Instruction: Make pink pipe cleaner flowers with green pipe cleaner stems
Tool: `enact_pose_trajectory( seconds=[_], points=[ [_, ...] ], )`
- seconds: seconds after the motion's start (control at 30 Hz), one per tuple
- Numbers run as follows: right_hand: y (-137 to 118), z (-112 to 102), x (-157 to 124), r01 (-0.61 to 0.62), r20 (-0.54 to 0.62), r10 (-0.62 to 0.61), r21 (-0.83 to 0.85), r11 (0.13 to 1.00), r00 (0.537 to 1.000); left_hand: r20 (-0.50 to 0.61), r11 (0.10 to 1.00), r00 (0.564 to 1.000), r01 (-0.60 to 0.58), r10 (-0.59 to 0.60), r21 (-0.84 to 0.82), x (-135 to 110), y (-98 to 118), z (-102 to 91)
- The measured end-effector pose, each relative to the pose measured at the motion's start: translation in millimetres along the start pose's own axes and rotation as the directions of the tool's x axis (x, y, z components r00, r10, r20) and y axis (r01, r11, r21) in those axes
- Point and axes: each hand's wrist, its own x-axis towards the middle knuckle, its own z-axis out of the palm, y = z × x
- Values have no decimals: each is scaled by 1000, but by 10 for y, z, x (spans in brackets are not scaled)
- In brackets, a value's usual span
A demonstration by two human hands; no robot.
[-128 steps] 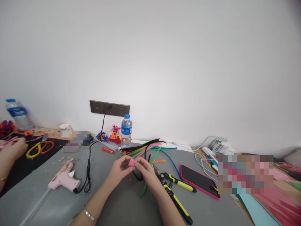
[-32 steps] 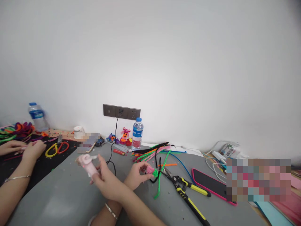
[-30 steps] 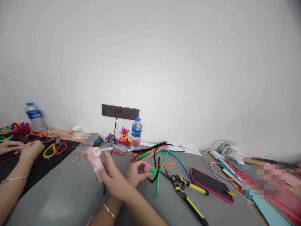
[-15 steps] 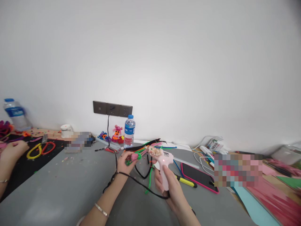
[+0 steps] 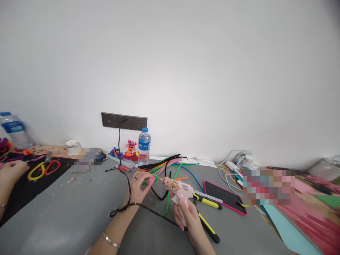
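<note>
In my right hand [image 5: 186, 212] is a pink hot glue gun [image 5: 183, 193], its nozzle end crusted with lumpy, colourful bits and a small red light glowing on its body. My left hand [image 5: 139, 186] pinches a small pink and green pipe-cleaner piece [image 5: 151, 180], close to the nozzle; whether they touch I cannot tell. The gun's black cord [image 5: 143, 206] crosses over my left wrist. Beyond the hands lies a bundle of pipe cleaners [image 5: 156, 164] in black, orange, green and pink. Yellow-and-black handled tools [image 5: 208, 226] rest beside my right hand.
A water bottle [image 5: 144, 147] stands by the wall below a dark socket panel [image 5: 124, 121]. Small pipe-cleaner figures [image 5: 130, 150] sit beside it. To the right lies a phone in a pink case [image 5: 225, 197]. At far left, another person's hand [image 5: 13, 170] is near yellow-and-red-handled scissors [image 5: 36, 171].
The glue gun has moved down and slightly left, its nozzle now level with the pink and green piece. My left hand has shifted little. The whole view has turned slightly.
</note>
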Motion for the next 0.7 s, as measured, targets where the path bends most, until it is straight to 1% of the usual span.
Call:
enact_pose_trajectory(
  seconds=[0.1,0.27,0.4,0.57,0.7],
  points=[
    [2,-13,-6,-6,-1,6,3,1000,1000,19,1000,1000,-12,12,16,3,18,-7],
    [0,11,-28,-31,32,31,-1,1000,999,16,999,1000,-23,23,27,21,56,-13],
    [-17,24,-45,-40,53,40,-1,999,998,4,1000,1000,-22,22,14,35,93,-12],
    [-44,40,-47,-34,39,35,-10,999,999,9,1000,1000,-16,16,-4,44,116,-16],
    [-63,47,-54,-37,55,39,-32,999,998,11,1000,1000,-2,2,-20,41,111,-17]
  ],
)
